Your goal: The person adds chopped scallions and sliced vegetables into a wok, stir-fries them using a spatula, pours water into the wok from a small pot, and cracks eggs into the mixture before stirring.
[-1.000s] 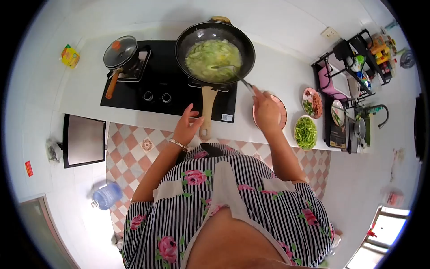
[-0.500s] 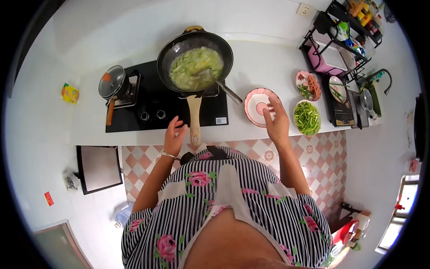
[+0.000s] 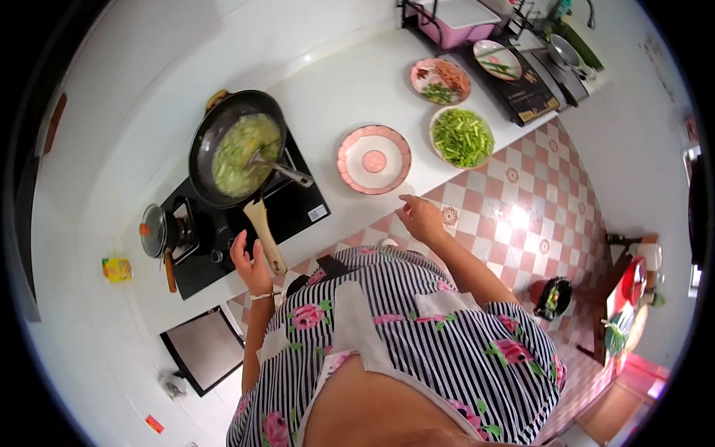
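My left hand [image 3: 251, 267] hovers beside the wok's wooden handle [image 3: 266, 237], fingers apart and holding nothing. My right hand [image 3: 421, 218] is just off the counter's front edge, below the pink-rimmed plate [image 3: 373, 159]; its index finger is stretched out, and it appears to hold nothing. That plate lies bare on the white counter. On the stove, the black wok [image 3: 202, 149] contains pale green vegetable pieces in liquid [image 3: 242, 149]. A metal spatula [image 3: 290, 173] leans in the wok, its handle over the rim.
A lidded pot [image 3: 154, 231] stands at the left of the black cooktop [image 3: 195, 277]. To the right are a plate of chopped green stalks [image 3: 462, 138], a plate of meat and seasonings [image 3: 441, 81], and a small plate on a black box-like appliance [image 3: 532, 93]. A pink bin [image 3: 458, 33] stands behind.
My right hand has drawn back from over the pink-rimmed plate to the counter's edge. The plate stays on the counter. The view has turned toward the right.
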Tool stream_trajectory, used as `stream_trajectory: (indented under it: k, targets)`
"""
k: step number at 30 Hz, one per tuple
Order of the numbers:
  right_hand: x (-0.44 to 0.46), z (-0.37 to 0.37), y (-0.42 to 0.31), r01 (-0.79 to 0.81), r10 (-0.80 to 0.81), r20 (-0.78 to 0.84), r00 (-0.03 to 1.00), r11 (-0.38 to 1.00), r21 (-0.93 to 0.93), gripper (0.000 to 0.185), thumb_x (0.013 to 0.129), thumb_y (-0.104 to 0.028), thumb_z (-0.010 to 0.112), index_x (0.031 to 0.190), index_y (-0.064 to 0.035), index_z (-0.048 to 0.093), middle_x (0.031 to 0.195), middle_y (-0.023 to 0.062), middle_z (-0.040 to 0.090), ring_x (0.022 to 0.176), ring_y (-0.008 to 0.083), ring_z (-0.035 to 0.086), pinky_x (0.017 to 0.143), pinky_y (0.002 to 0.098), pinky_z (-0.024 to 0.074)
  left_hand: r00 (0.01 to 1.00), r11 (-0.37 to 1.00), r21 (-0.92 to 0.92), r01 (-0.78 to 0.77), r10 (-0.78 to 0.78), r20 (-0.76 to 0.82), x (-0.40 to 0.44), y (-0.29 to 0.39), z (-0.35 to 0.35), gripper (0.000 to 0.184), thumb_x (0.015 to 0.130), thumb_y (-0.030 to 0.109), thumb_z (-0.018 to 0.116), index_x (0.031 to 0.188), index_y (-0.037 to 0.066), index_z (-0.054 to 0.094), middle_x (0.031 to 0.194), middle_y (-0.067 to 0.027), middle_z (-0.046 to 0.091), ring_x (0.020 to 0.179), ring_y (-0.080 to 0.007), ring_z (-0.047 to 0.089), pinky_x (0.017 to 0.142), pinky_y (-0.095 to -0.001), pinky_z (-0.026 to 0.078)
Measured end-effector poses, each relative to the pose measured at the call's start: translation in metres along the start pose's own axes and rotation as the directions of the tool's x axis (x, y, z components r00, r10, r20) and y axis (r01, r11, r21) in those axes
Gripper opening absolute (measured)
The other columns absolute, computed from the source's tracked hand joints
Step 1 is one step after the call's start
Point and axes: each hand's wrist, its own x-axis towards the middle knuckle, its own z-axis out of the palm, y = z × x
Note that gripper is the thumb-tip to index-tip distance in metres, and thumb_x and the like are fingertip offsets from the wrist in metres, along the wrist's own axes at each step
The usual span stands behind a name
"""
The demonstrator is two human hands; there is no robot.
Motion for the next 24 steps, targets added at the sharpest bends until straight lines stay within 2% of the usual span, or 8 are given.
stream_trajectory:
  k: [3,6,9,12,18,21,24]
  targets:
    - [0.003,-0.010,0.012,-0.138,0.138,-0.032,0.990,0.990,0.026,0.040,0.080,-0.028,0.063,0.114,-0.0079,0.058,0.080,0.0103,0.067,0.075,0.0284,0.064,0.067,0.0399,0.0505,0.999,0.994,0.099,-0.041,0.042,-0.014,-0.005,-0.010,0.001,0.035,0.087,0.015,0.059,0.122,0.009,0.054,0.126,-0.0106,0.046,0.115,-0.0237,0.045,0.096,-0.0348,0.034]
    - [0.019,-0.001,0.043,-0.165,0.156,0.053,0.986,0.954,0.249,0.045,0.083,-0.030,0.061,0.119,-0.0028,0.054,0.080,0.0116,0.067,0.073,0.0252,0.065,0.064,0.0368,0.0506,0.999,0.987,0.160,-0.035,0.038,-0.015,-0.009,-0.007,0.001,0.034,0.089,0.018,0.058,0.122,0.010,0.054,0.128,-0.0070,0.045,0.117,-0.0211,0.044,0.099,-0.0371,0.032]
    - [0.034,0.011,0.047,-0.335,0.207,0.270,0.941,0.696,0.635,0.053,0.086,-0.032,0.058,0.123,0.0029,0.047,0.082,0.0124,0.067,0.072,0.0204,0.064,0.060,0.0322,0.0500,1.000,0.993,0.118,-0.007,0.010,-0.026,-0.015,-0.003,0.004,0.035,0.089,0.017,0.057,0.122,0.009,0.053,0.128,-0.0093,0.044,0.118,-0.0229,0.043,0.097,-0.0357,0.033]
    - [0.049,0.022,0.033,-0.454,0.283,0.358,0.890,0.628,0.632,0.050,0.089,-0.032,0.054,0.121,0.0051,0.045,0.085,0.0129,0.067,0.070,0.0178,0.064,0.057,0.0291,0.0496,0.999,0.995,0.099,0.024,-0.019,-0.050,-0.020,-0.002,0.003,0.036,0.089,0.018,0.057,0.123,0.010,0.052,0.130,-0.0088,0.043,0.119,-0.0229,0.042,0.098,-0.0370,0.032]
    - [0.087,0.052,0.030,-0.563,0.356,0.443,0.823,0.409,0.718,0.032,0.092,-0.024,0.044,0.107,0.0042,0.049,0.083,0.0133,0.066,0.060,0.0199,0.063,0.049,0.0300,0.0497,0.988,0.991,0.078,0.105,-0.095,-0.123,-0.038,-0.002,0.001,0.036,0.089,0.019,0.057,0.123,0.010,0.052,0.130,-0.0068,0.043,0.119,-0.0215,0.042,0.096,-0.0377,0.031]
    - [0.096,0.058,0.025,-0.444,0.343,0.311,0.886,0.441,0.780,0.027,0.091,-0.016,0.040,0.102,0.0056,0.051,0.078,0.0141,0.064,0.057,0.0203,0.062,0.044,0.0294,0.0490,0.987,0.995,0.032,0.098,-0.093,-0.132,-0.046,0.001,0.003,0.037,0.090,0.017,0.056,0.125,0.006,0.051,0.127,-0.0106,0.044,0.117,-0.0228,0.042,0.097,-0.0338,0.035]
    - [0.119,0.055,0.023,-0.351,0.305,0.230,0.924,0.442,0.826,0.023,0.087,-0.009,0.038,0.090,0.0068,0.055,0.072,0.0158,0.062,0.053,0.0200,0.061,0.042,0.0285,0.0486,0.972,0.984,0.049,0.170,-0.160,-0.171,-0.056,0.012,0.005,0.038,0.090,0.017,0.056,0.126,0.004,0.050,0.127,-0.0122,0.045,0.118,-0.0245,0.042,0.100,-0.0353,0.034]
